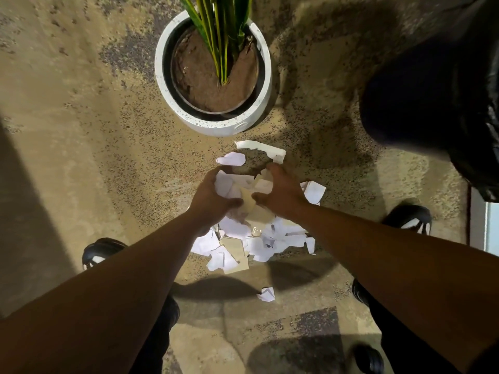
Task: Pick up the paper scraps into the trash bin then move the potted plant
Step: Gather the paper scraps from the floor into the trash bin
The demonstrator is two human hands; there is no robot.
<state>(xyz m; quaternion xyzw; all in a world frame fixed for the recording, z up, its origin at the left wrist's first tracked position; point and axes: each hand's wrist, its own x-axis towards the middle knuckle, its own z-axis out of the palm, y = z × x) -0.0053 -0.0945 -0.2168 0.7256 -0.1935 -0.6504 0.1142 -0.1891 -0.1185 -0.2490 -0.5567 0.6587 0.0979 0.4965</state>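
Note:
A heap of white and tan paper scraps (pixel 243 238) lies on the carpet in front of me. My left hand (pixel 209 194) and my right hand (pixel 280 191) curl round a bunch of scraps (pixel 243 188) between them, just above the heap. More scraps lie beyond the hands (pixel 263 148), to the right (pixel 314 191), and one alone near my feet (pixel 266 294). The potted plant (pixel 213 68), green leaves in a white speckled pot, stands just past the scraps. The trash bin (pixel 432 85), lined with a black bag, is at the upper right.
The floor is tan speckled carpet (pixel 94 144). Black shoes sit at the left (pixel 101 251) and right (pixel 410 218) of the heap. A dark shadow band crosses the far left.

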